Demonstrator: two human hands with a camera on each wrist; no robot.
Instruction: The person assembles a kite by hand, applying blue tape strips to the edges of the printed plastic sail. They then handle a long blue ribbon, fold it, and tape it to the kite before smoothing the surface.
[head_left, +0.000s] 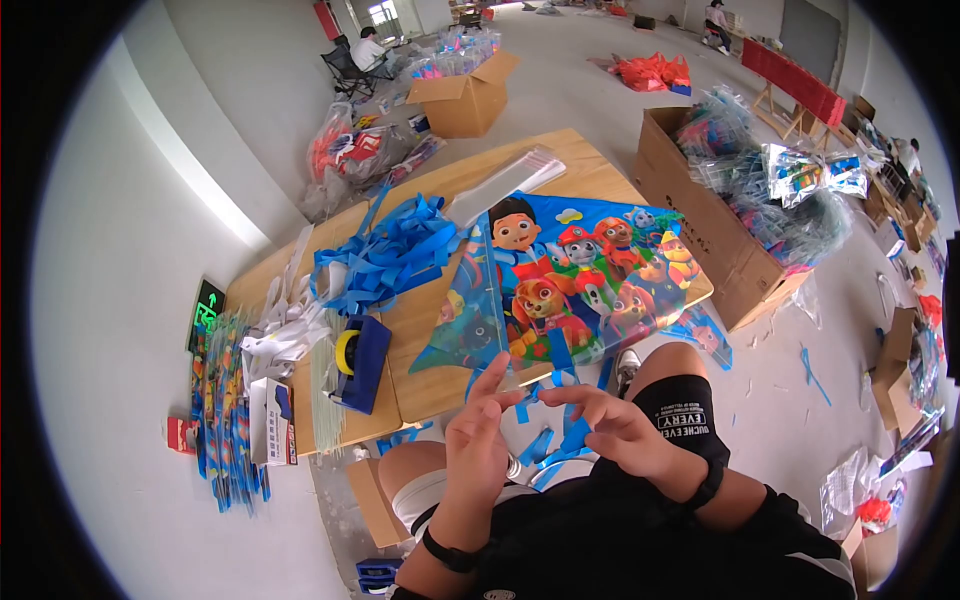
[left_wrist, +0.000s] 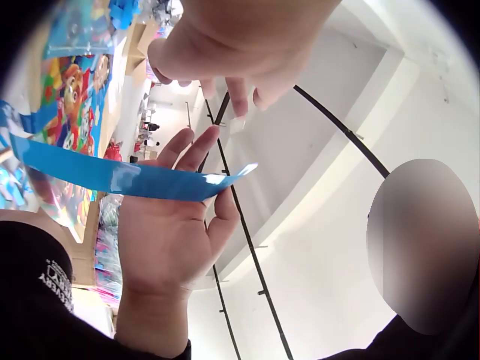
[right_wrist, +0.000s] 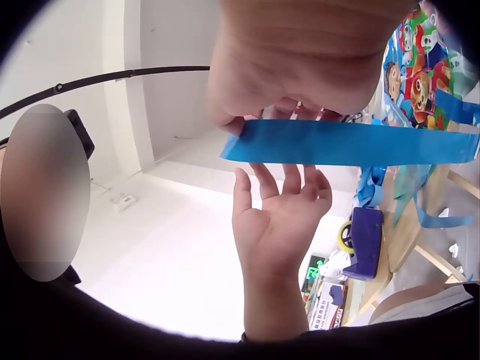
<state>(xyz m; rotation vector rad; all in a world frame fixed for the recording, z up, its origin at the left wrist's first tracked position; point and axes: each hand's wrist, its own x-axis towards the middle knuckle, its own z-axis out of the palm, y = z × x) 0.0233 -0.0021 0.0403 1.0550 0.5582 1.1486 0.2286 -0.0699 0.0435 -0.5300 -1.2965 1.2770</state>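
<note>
My right hand (head_left: pixel 625 432) pinches the end of a blue plastic strip (right_wrist: pixel 337 142) between thumb and fingers. From there the strip runs across toward the table, as the left wrist view also shows (left_wrist: pixel 97 174). My left hand (head_left: pixel 474 445) is raised beside it, fingers spread and loosely bent. A small whitish, see-through piece (left_wrist: pixel 237 124) like tape sits at one of its fingertips. Beyond both hands, a cartoon-printed kite (head_left: pixel 560 285) of thin plastic lies on the wooden table (head_left: pixel 420 375), its near edge just past my fingertips.
Left of the kite lie a heap of blue strips (head_left: pixel 385 255), white strips (head_left: pixel 285 330) and a blue tape dispenser (head_left: pixel 372 365). A clear plastic stack (head_left: pixel 515 185) lies at the back. A large carton (head_left: pixel 700 220) of plastic packs stands on the right. Blue scraps lie below my hands.
</note>
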